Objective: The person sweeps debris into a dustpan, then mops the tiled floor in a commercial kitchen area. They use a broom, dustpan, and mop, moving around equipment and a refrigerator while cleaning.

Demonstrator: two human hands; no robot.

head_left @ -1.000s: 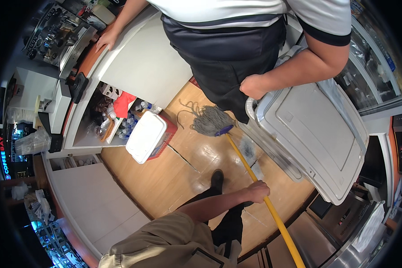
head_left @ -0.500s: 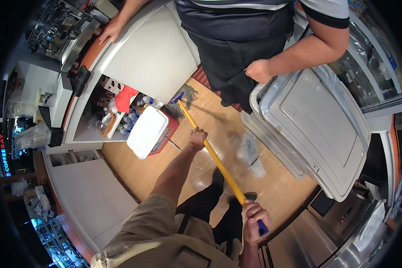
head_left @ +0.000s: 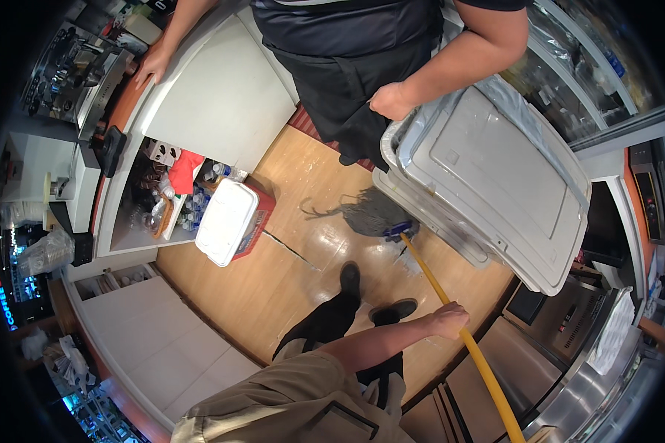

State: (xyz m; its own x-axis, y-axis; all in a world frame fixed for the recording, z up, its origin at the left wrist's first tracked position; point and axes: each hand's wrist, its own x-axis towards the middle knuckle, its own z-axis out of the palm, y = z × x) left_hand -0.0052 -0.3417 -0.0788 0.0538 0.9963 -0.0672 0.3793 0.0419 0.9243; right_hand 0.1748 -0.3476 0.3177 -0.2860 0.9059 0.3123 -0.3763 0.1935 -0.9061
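A mop with a yellow handle (head_left: 488, 376) runs from the lower right edge up to its grey string head (head_left: 373, 210). My left hand (head_left: 448, 320) is closed around the handle about midway, with its arm reaching across to the right. The strings lie spread on the wooden floor (head_left: 288, 288), close to the base of the large grey bin (head_left: 499, 170). A blue clamp (head_left: 397, 229) joins the head to the handle. My right hand does not show, and the handle's upper end runs out of the picture.
A co-worker in a dark apron (head_left: 343, 88) stands ahead, one hand on the counter and the other beside the bin. A red bucket with a white lid (head_left: 229, 220) stands left by an open shelf. White cabinets (head_left: 162, 332) and steel units (head_left: 510, 362) flank the floor.
The mop head has swept from beside the bucket to the right, near the bin. My left hand moved right and nearer to me with the handle; my right hand has left the picture.
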